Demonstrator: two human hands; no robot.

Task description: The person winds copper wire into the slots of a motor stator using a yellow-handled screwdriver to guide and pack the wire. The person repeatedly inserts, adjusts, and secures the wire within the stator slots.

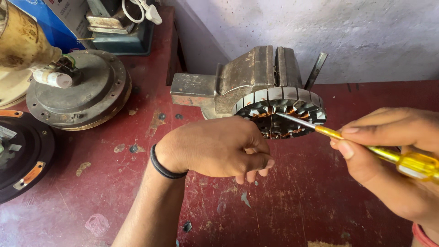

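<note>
Worn red workbench (297, 201) fills the frame, chipped paint throughout; pale wall along the upper right. Upper left: round grey motor housing (77, 89); a black disc-shaped cover (23, 151) at the left edge. Centre top: steel bench vise (238, 82), clamped onto a round motor stator (283, 112) with laminated steel rim and copper windings visible in the slots. Stator sits at frame centre, its face tilted toward the camera. Left hand (215, 146) lies just below and left of the stator, fingers curled loosely inward, holding nothing visible; black band at the wrist. Right hand (388, 155) enters from the right edge, fingers pinched tight around a yellow-handled screwdriver (388, 155). Shaft long axis runs from lower right up to upper left; tip rests among the windings near stator centre. The left hand is the nearer of the two to the stator.
</note>
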